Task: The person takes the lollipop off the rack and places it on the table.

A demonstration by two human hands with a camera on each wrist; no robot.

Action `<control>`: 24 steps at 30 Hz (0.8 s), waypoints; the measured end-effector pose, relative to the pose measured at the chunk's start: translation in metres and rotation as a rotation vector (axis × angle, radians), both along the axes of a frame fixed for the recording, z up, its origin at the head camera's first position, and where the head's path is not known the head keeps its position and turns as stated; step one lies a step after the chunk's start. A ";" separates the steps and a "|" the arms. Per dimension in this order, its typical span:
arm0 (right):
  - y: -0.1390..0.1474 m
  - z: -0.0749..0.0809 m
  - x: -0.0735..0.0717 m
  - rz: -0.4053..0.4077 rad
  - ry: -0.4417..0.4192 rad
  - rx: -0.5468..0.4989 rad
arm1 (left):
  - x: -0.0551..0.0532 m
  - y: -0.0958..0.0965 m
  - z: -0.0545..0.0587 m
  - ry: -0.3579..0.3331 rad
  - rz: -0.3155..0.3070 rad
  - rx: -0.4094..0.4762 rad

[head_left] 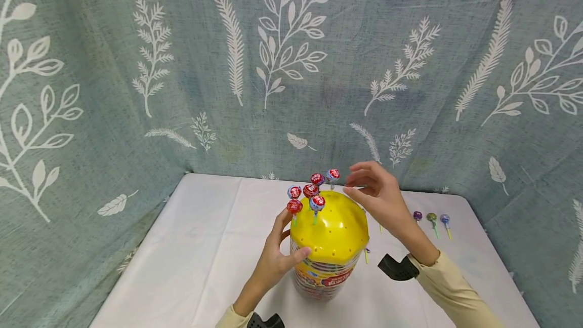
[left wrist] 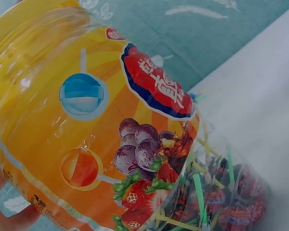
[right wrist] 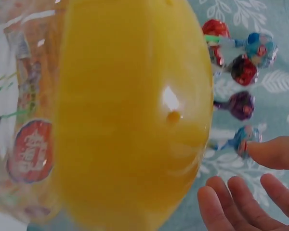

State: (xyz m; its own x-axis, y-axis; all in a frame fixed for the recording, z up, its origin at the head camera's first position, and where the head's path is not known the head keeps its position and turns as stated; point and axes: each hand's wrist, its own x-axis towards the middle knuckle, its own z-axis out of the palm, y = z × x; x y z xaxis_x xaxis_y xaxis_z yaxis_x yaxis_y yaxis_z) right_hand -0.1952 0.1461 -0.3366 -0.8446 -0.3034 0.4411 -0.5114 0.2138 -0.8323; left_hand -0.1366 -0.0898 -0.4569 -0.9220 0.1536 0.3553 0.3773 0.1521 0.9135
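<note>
A clear plastic jar with a yellow domed lid stands on the table. Several wrapped lollipops, one of them red, poke upright from holes in the lid's left and far parts. My left hand grips the jar's upper left side, its thumb on the lid's near edge. Beyond the lid's far right, my right hand has loosely bent fingers and holds nothing. Nearest to it is a blue-and-red lollipop standing in the lid. In the left wrist view, more lollipops fill the jar's bottom.
Three loose lollipops, purple, green and blue, lie on the white-covered table at the right. Another lollipop shows partly beside the jar. A grey-green leaf-patterned curtain hangs behind and at both sides.
</note>
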 end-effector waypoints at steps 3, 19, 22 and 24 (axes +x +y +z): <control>-0.008 0.003 -0.001 0.009 0.012 0.002 | 0.000 0.000 0.000 -0.003 -0.005 0.011; -0.038 0.016 0.005 0.027 0.016 0.047 | 0.000 -0.001 -0.001 -0.015 -0.002 0.015; -0.041 0.023 0.012 0.019 0.033 0.058 | 0.000 -0.001 -0.002 -0.013 0.000 0.013; -0.041 0.024 0.013 0.011 0.041 0.051 | -0.001 -0.001 -0.002 -0.009 0.001 0.010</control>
State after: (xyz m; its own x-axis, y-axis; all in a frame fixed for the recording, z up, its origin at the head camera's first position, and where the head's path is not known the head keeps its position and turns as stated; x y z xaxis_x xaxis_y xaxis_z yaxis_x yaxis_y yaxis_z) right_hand -0.1824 0.1054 -0.3122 -0.8227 -0.3356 0.4589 -0.5474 0.2498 -0.7987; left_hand -0.1374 -0.0909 -0.4593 -0.9255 0.1489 0.3483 0.3687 0.1433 0.9185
